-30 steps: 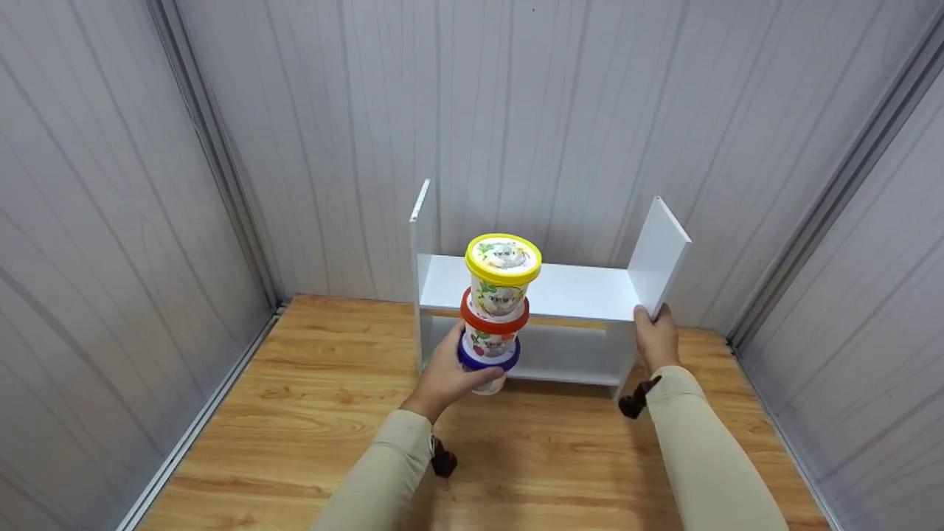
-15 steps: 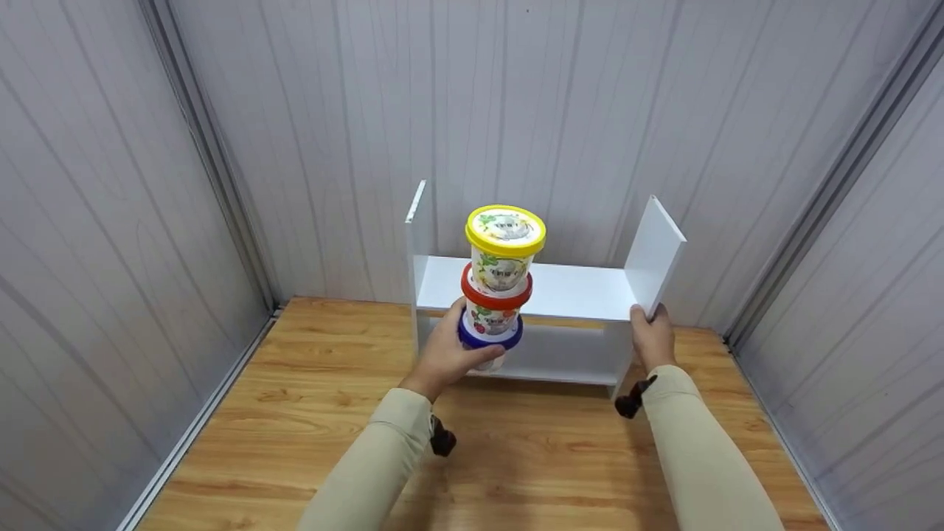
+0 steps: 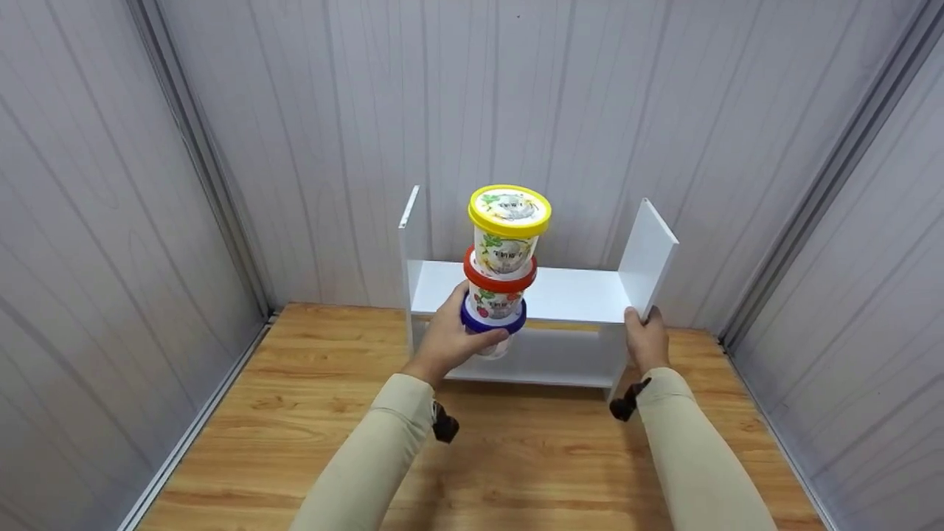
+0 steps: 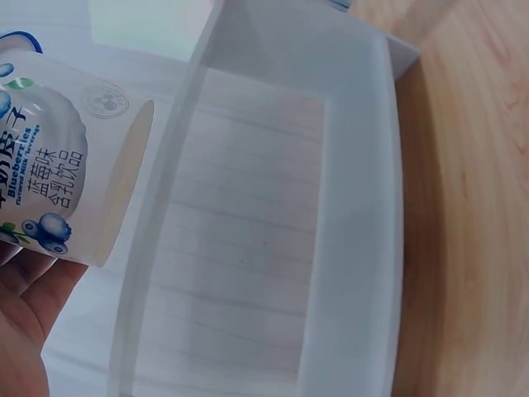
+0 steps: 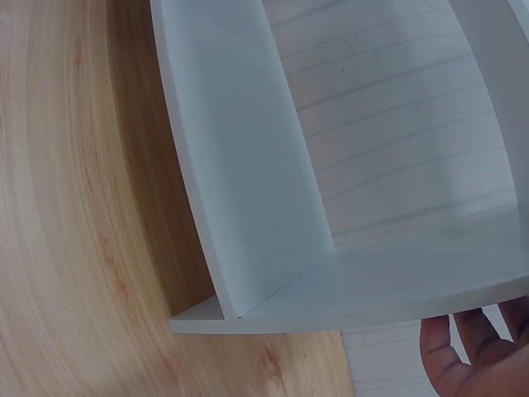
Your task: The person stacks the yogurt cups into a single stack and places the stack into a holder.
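On the left, the left hand (image 3: 450, 341) has its fingers and thumb curled round the blue-rimmed cup (image 3: 493, 333), the lowest in a stack of three drink cups. The left wrist view shows this cup's blueberry label (image 4: 45, 178) resting against the palm. Above it sits the red-lidded cup (image 3: 498, 287), and on top the yellow-lidded cup (image 3: 509, 225). The stack leans slightly and is held in the air in front of the left half of the white shelf unit (image 3: 560, 295), with its base about level with the front edge of the middle shelf board; none of the cups touches a board.

To the right, the right hand (image 3: 647, 338) grips the front lower edge of the unit's right side panel, thumb and fingers wrapped round the board, apparently steadying it on the wooden floor (image 3: 295, 413).

By the look of it, the stack is lifted and brought up to the shelf, but setting it down remains: both shelf boards are bare.
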`<state>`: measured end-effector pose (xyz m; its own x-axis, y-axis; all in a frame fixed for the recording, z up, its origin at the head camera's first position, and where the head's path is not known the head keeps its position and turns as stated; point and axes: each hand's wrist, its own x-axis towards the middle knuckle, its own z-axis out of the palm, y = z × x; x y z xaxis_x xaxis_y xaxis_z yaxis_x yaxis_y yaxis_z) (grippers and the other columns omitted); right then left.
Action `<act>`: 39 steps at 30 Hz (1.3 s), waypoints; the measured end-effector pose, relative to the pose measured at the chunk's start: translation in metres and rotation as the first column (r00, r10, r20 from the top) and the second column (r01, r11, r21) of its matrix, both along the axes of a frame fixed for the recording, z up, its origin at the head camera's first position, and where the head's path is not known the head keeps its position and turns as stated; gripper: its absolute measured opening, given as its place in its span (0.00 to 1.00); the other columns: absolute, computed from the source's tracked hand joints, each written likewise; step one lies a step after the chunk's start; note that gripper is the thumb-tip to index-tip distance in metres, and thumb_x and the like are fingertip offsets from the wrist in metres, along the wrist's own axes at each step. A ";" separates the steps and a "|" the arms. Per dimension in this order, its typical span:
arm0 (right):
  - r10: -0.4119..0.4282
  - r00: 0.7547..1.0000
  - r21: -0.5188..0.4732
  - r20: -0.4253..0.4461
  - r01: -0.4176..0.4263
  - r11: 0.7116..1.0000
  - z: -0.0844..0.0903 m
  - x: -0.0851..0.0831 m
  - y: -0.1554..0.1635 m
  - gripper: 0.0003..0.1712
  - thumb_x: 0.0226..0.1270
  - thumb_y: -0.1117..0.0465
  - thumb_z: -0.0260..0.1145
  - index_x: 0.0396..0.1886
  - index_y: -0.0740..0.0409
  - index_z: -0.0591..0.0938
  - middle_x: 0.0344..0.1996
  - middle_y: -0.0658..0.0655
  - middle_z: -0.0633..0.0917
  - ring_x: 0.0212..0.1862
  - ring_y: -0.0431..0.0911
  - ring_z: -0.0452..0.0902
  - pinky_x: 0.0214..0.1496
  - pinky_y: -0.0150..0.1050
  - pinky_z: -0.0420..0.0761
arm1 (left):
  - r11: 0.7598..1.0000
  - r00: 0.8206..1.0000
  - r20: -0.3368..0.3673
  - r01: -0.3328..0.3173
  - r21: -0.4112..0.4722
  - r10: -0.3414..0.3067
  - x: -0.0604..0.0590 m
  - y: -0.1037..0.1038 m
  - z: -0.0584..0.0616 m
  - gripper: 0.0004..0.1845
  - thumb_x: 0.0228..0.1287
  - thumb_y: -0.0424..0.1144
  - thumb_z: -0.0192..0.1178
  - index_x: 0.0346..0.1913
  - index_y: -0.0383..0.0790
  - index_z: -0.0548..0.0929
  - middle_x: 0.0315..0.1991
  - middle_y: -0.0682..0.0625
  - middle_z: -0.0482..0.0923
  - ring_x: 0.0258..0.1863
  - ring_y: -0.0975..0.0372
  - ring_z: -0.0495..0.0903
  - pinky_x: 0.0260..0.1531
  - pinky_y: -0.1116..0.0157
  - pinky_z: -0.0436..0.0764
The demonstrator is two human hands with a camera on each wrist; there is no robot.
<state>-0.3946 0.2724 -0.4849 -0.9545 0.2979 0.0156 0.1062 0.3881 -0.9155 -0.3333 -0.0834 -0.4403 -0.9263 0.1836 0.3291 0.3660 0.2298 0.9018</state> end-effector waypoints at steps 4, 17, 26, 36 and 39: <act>0.001 0.999 -0.015 -0.038 -0.001 1.000 -0.002 0.001 -0.001 0.42 0.76 0.42 0.45 0.79 0.65 0.53 0.74 0.71 0.62 0.73 0.60 0.59 0.76 0.58 0.61 | 1.000 1.000 -0.010 -0.013 -0.011 0.013 -0.004 0.002 0.007 0.52 0.44 0.61 0.80 0.73 0.58 0.65 0.61 0.58 0.76 0.61 0.59 0.76 0.65 0.47 0.74; -0.015 1.000 -0.041 0.014 0.016 0.999 -0.001 0.004 -0.010 0.43 0.77 0.42 0.45 0.81 0.61 0.50 0.77 0.69 0.59 0.76 0.61 0.56 0.77 0.59 0.59 | 1.000 1.000 0.009 0.013 0.024 -0.014 -0.015 0.013 0.017 0.52 0.42 0.63 0.80 0.71 0.59 0.65 0.61 0.59 0.76 0.61 0.59 0.76 0.66 0.46 0.73; -0.019 1.000 -0.023 0.007 0.020 1.000 0.001 0.007 -0.011 0.43 0.76 0.43 0.45 0.81 0.63 0.50 0.77 0.69 0.59 0.77 0.61 0.56 0.78 0.57 0.58 | 1.000 1.000 0.031 0.001 0.028 -0.002 -0.018 0.025 0.015 0.53 0.43 0.63 0.79 0.73 0.58 0.64 0.61 0.59 0.75 0.62 0.59 0.76 0.65 0.46 0.74; -0.008 0.999 -0.011 -0.043 0.007 1.000 -0.002 0.013 -0.009 0.43 0.77 0.43 0.46 0.80 0.63 0.50 0.76 0.70 0.60 0.76 0.61 0.57 0.77 0.57 0.60 | 1.000 0.998 0.065 -0.014 0.004 0.014 -0.026 0.035 0.012 0.54 0.44 0.63 0.79 0.74 0.56 0.63 0.63 0.57 0.75 0.63 0.58 0.75 0.66 0.46 0.73; -0.012 0.999 -0.016 -0.036 0.011 1.000 -0.001 0.014 -0.010 0.43 0.77 0.43 0.46 0.80 0.62 0.51 0.76 0.70 0.60 0.75 0.61 0.57 0.76 0.58 0.61 | 1.000 0.997 0.074 -0.016 0.004 0.015 -0.028 0.038 0.010 0.54 0.43 0.63 0.79 0.74 0.56 0.63 0.63 0.57 0.75 0.63 0.57 0.75 0.66 0.45 0.73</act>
<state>-0.3801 0.2623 -0.4863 -0.9499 0.3092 0.0453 0.0773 0.3728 -0.9247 -0.3613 -0.0456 -0.4305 -0.9508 0.1677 0.2603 0.2946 0.2306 0.9274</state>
